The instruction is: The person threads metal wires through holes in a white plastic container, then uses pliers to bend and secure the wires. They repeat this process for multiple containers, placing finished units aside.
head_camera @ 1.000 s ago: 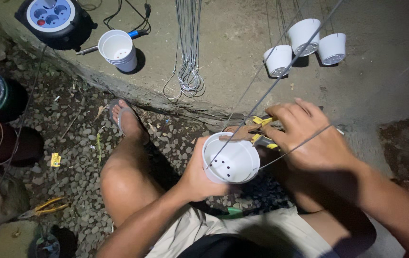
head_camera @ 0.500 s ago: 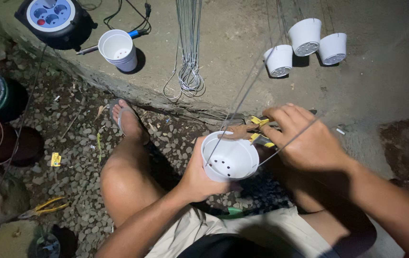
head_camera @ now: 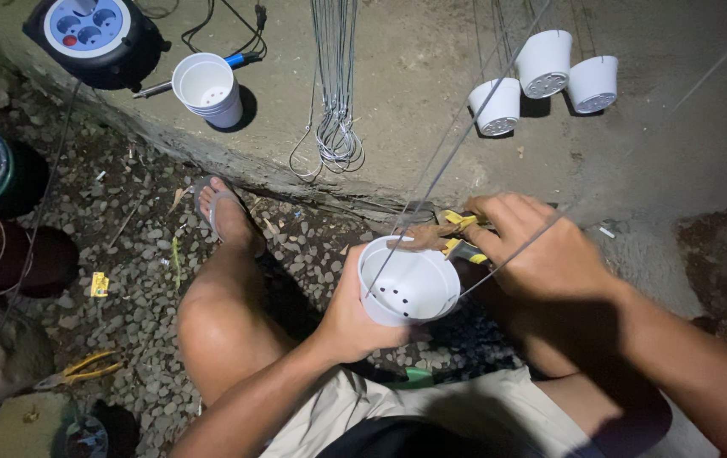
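Gravel and a rough concrete slab [head_camera: 431, 110] lie under the seated person's bare knee. Left hand [head_camera: 355, 318] wraps its fingers closed around the side of a small white plastic pot with holes in its base [head_camera: 408, 282], held tilted above the lap. Right hand [head_camera: 542, 250] is curled shut on yellow-handled pliers [head_camera: 458, 236] at the pot's rim, where thin grey wires [head_camera: 457, 153] run up. Three more white pots [head_camera: 543, 72] hang beyond, well apart.
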